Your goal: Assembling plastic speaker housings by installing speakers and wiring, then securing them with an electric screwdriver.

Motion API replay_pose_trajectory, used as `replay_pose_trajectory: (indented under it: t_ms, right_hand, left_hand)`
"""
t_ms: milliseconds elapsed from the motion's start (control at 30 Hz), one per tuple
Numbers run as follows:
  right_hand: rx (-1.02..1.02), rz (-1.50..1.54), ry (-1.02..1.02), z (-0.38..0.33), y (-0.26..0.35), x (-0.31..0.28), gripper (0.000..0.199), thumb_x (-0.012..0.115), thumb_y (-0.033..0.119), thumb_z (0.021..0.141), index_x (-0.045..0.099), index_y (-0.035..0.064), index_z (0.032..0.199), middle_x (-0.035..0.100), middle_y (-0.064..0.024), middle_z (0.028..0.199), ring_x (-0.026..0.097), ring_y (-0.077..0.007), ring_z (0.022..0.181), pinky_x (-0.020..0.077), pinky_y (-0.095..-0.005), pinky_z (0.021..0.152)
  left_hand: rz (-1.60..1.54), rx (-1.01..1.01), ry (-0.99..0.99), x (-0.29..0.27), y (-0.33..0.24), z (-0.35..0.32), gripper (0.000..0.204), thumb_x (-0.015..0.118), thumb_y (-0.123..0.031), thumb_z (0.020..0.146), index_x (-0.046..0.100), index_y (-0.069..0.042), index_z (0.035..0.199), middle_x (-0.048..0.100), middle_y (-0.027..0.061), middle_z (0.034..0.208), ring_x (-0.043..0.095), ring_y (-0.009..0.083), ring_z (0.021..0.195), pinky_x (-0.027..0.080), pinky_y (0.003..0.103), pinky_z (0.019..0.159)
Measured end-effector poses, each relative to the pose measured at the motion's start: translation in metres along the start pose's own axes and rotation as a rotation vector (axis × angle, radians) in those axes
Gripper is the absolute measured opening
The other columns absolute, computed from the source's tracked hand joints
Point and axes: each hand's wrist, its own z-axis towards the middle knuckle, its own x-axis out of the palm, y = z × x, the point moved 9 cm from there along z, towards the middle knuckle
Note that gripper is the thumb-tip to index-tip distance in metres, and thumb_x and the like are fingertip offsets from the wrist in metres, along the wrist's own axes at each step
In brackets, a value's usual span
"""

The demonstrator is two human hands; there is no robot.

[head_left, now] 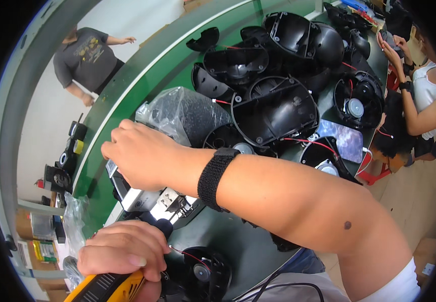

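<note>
Head view shows the left hand (122,249) on the near side, fingers wrapped round a yellow tool (108,288). A dark nose (163,227), seemingly the tool's, juts past them, so its long axis runs from near left to far right. Just beyond that end sits a metal block (167,200), at the right of a white part (140,200) over the table (258,246); whether they touch, I can't make out. The right hand (140,156) bends over the part's far side, its arm crossing from the right; the fingertips are hidden, so I can't tell their grip. Black shells (278,110) lie farther off.
</note>
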Motion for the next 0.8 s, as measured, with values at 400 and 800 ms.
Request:
replay_pose_trajectory:
  t_ms: [400,800]
  right_hand:
    - [0.049,0.022,0.034,-0.005,-0.006,-0.002,0.020,0.061,0.004,0.080,0.065,0.0015,0.099,0.063,-0.0175,0.101,0.057,-0.0348,0.104,0.0498,-0.0420,0.091]
    - [0.081,0.039,-0.015,-0.002,-0.003,-0.006,0.022,0.067,0.002,0.075,0.064,0.0022,0.096,0.063,-0.0157,0.100,0.058,-0.0332,0.106,0.0499,-0.0401,0.094]
  left_hand:
    - [-0.138,-0.203,-0.715,-0.033,0.042,-0.010,0.078,0.054,-0.083,0.084,0.049,-0.007,0.105,0.046,-0.0016,0.057,0.046,0.0098,0.046,0.044,0.026,0.048]
    - [-0.319,-0.521,-0.951,-0.054,0.065,-0.014,0.075,0.043,-0.081,0.091,0.054,-0.008,0.105,0.039,-0.0041,0.053,0.037,0.0079,0.041,0.037,0.025,0.040]
